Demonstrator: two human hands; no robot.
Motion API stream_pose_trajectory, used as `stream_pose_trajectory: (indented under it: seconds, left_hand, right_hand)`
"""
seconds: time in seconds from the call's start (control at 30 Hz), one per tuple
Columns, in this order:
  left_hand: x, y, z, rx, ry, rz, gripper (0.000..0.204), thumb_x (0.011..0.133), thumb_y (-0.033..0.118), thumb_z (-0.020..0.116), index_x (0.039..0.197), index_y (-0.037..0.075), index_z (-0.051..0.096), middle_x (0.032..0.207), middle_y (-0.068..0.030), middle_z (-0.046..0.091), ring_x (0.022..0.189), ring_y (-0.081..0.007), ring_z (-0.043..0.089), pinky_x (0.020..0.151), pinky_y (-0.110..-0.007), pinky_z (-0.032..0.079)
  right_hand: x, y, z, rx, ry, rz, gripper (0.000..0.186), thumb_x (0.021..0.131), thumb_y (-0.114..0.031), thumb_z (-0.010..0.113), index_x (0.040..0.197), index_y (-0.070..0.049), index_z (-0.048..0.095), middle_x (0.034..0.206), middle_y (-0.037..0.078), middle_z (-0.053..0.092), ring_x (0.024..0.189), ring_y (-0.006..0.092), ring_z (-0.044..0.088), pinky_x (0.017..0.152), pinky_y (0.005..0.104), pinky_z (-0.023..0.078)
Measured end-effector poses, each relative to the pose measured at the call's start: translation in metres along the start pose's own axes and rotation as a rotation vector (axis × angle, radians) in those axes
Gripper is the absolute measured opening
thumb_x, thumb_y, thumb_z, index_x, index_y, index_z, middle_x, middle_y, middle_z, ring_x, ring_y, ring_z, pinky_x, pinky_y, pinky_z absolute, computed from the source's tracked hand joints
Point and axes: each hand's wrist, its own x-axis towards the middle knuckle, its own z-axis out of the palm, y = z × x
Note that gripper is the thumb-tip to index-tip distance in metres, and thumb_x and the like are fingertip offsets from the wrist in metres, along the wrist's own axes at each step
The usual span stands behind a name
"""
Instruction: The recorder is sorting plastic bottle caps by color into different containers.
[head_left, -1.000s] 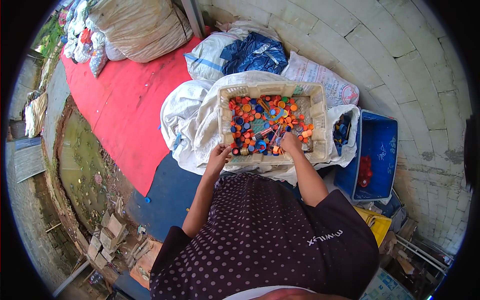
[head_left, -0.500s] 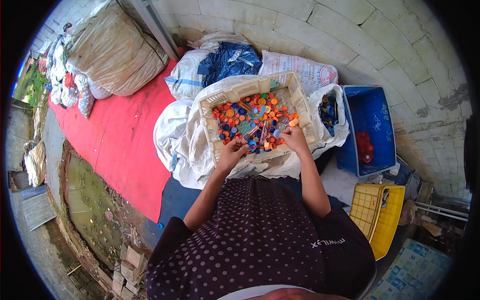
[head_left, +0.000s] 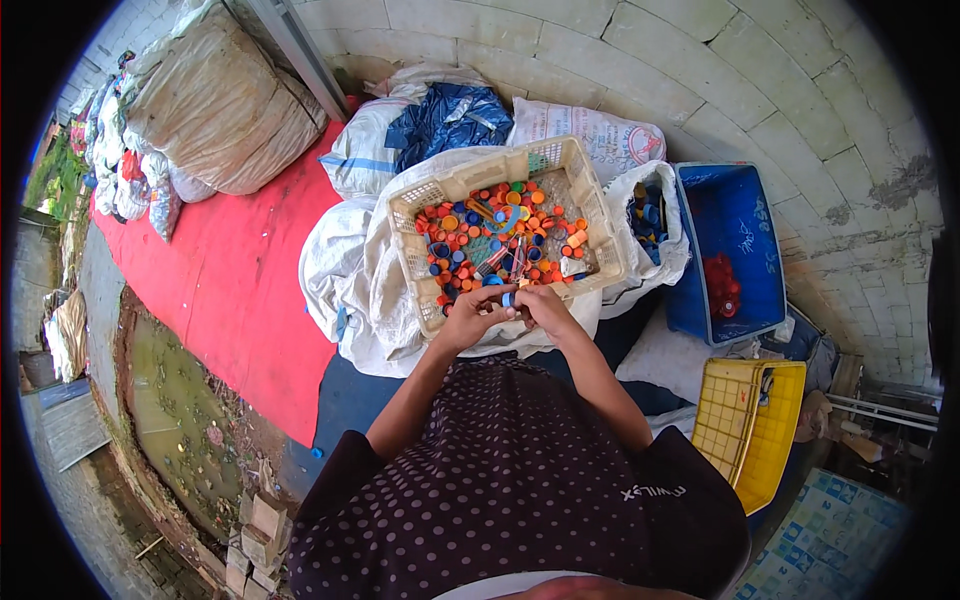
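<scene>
A light blue bottle cap (head_left: 508, 299) is pinched between my two hands, just above the near rim of a cream plastic crate (head_left: 409, 270). My right hand (head_left: 545, 309) has its fingers closed at the cap's right side. Against its left side press the bent fingers of my left hand (head_left: 474, 318). Inside the crate lie loose orange, red, blue and yellow bottle caps (head_left: 474, 222), mostly toward the left and middle. Among them are a light blue ring-shaped piece (head_left: 508, 221) and some slim tool-like pieces (head_left: 516, 262), whose kind I cannot make out.
White sacks (head_left: 350, 245) surround the crate. To the right stand an open sack of dark caps (head_left: 652, 222), a blue bin (head_left: 725, 225) holding red pieces, and a yellow basket (head_left: 770, 435). A block wall (head_left: 780, 110) rises behind; red sheeting (head_left: 230, 290) covers ground at left.
My right hand has moved left and nearer to me with the blue cap, from over the crate's right part to meet my left hand. The left hand has shifted slightly toward me.
</scene>
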Motion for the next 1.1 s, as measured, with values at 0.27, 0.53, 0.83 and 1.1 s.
stream_pose_trajectory:
  seconds: [0.27, 0.53, 0.83, 1.1]
  left_hand:
    - [-0.030, 0.007, -0.017, -0.377, 0.490, 0.134, 0.035, 0.090, 0.006, 0.067, 0.123, 0.001, 0.054, 0.112, -0.0060, 0.066, 0.097, -0.0112, 0.062, 0.084, -0.027, 0.051]
    - [-0.103, -0.013, -0.040, -0.369, 0.868, 0.200, 0.029, 0.091, 0.010, 0.067, 0.118, 0.006, 0.055, 0.115, -0.0100, 0.067, 0.093, -0.0100, 0.062, 0.077, -0.023, 0.047]
    - [-0.153, -0.036, 0.005, -0.473, 1.160, 0.086, 0.026, 0.093, 0.005, 0.063, 0.117, 0.004, 0.054, 0.117, -0.0104, 0.065, 0.095, -0.0101, 0.060, 0.079, -0.024, 0.048]
    - [-0.131, -0.027, 0.000, -0.531, 1.025, 0.032, 0.030, 0.091, 0.003, 0.065, 0.119, 0.003, 0.053, 0.119, -0.0111, 0.064, 0.101, -0.0124, 0.061, 0.087, -0.025, 0.049]
  right_hand:
    - [0.043, -0.015, 0.008, -0.167, -0.099, -0.034, 0.021, 0.094, -0.026, 0.061, 0.086, -0.007, 0.061, 0.074, 0.001, 0.060, 0.056, 0.0075, 0.051, 0.049, 0.0240, 0.042]
    - [0.183, 0.017, -0.016, -0.885, -0.129, -0.134, 0.025, 0.087, -0.025, 0.064, 0.102, -0.005, 0.064, 0.094, 0.010, 0.067, 0.087, 0.0232, 0.066, 0.072, 0.0375, 0.053]
    - [0.241, 0.022, 0.001, -1.727, 0.147, -0.241, 0.025, 0.092, -0.015, 0.053, 0.113, -0.009, 0.065, 0.125, 0.011, 0.053, 0.106, 0.0309, 0.063, 0.082, 0.0453, 0.054]
    - [0.256, 0.022, -0.004, -1.746, 0.118, -0.229, 0.020, 0.089, -0.009, 0.054, 0.102, -0.006, 0.069, 0.117, 0.015, 0.062, 0.101, 0.0345, 0.066, 0.079, 0.0462, 0.056]
